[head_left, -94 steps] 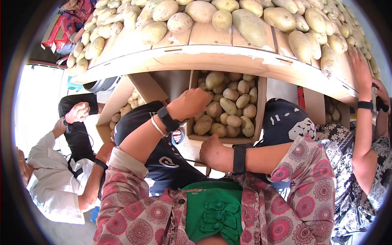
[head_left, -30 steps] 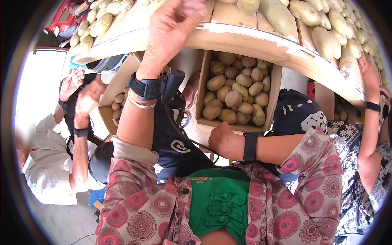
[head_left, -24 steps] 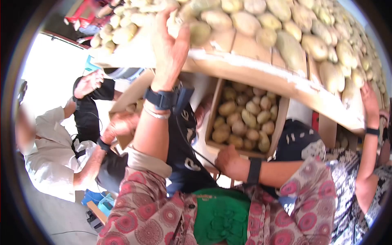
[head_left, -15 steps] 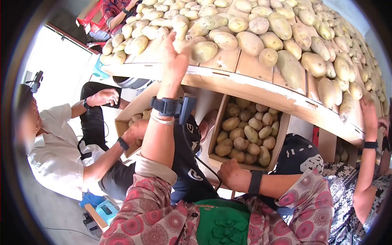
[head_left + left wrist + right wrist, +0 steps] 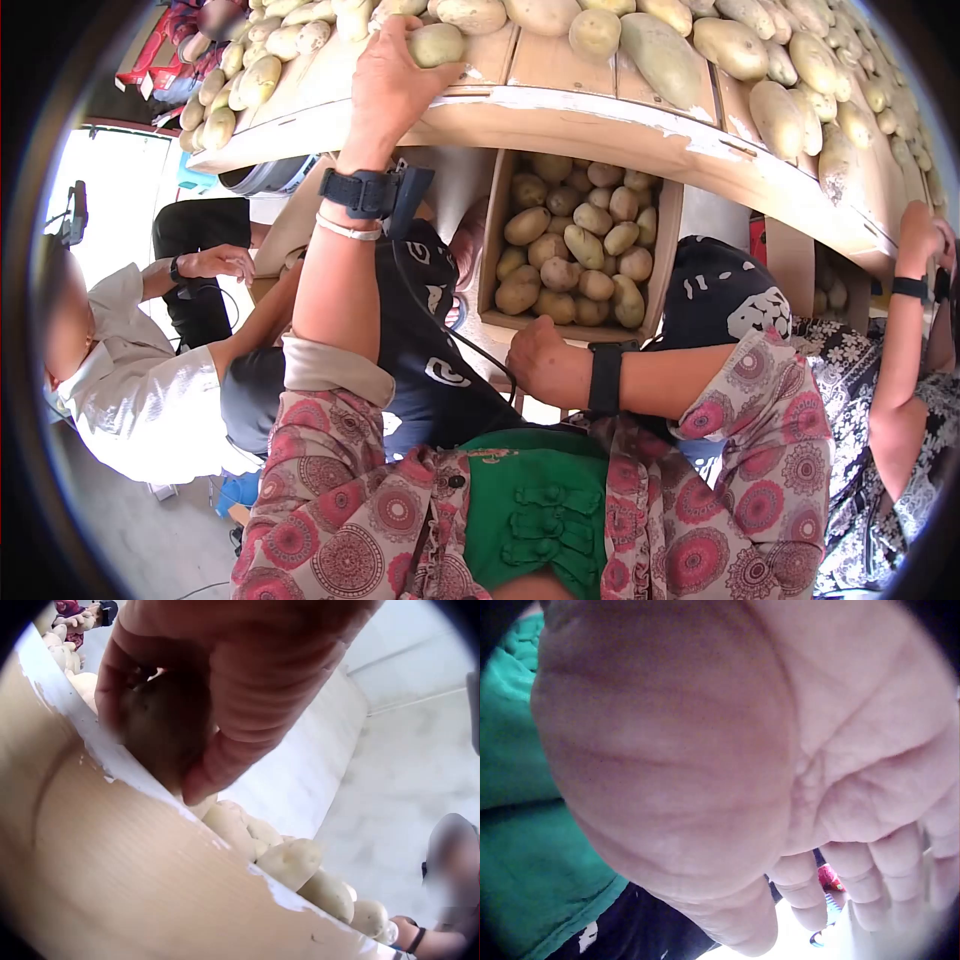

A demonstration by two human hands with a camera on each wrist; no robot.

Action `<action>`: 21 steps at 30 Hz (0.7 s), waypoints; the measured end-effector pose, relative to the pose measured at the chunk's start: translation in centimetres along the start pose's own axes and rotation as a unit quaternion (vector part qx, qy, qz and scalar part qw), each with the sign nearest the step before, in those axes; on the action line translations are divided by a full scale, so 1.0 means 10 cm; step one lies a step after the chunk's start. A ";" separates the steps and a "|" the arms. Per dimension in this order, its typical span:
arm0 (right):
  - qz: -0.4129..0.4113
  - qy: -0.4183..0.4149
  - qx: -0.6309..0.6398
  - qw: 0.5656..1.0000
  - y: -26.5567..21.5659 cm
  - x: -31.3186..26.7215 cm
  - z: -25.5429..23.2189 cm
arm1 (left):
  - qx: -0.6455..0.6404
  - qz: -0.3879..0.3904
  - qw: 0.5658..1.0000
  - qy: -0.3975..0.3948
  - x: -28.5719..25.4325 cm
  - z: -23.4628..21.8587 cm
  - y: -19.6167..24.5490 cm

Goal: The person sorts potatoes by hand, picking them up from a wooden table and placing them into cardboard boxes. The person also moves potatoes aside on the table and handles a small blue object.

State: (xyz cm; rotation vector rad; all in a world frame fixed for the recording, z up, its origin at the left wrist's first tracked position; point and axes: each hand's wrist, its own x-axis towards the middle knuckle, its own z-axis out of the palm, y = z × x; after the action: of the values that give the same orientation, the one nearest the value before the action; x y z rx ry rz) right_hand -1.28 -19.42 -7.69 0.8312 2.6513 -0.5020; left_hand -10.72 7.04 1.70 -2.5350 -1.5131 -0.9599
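Note:
My left hand reaches over the front edge of the wooden table and grips a greenish potato at the front of a spread of potatoes. From the left wrist view, thumb and fingers curve round the shadowed potato, just behind the chipped white edge. My right hand stays low by my lap, near the front of a cardboard box of potatoes. Its palm and loosely bent fingers hold nothing in the right wrist view.
The potato box stands on the floor between my knees, partly under the table. A person in a white shirt sits at left, and another in a patterned garment at right. A black cable runs across my leg.
My left hand has gone from over the box up to the tabletop. Half a second ago its fingers were stretched beside the potato; now they grip it. The right hand stays by the lap.

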 end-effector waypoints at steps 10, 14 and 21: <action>0.001 0.096 0.016 0.995 0.03 0.01 0.12 | -0.318 0.141 0.821 -0.452 -0.50 -0.24 0.61; 0.000 -0.105 0.068 0.992 0.04 0.17 0.00 | -0.173 0.239 0.803 -0.518 -0.91 0.08 0.80; 0.028 0.004 0.008 1.000 -0.08 0.09 0.01 | -0.106 0.186 0.890 -0.403 -1.00 0.19 0.79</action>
State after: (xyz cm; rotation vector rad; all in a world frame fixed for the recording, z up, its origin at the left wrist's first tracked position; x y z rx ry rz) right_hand -2.41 -19.63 -7.89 0.9114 2.6269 -0.5082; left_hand -6.72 -4.29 -2.90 -3.4380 -0.9356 0.0218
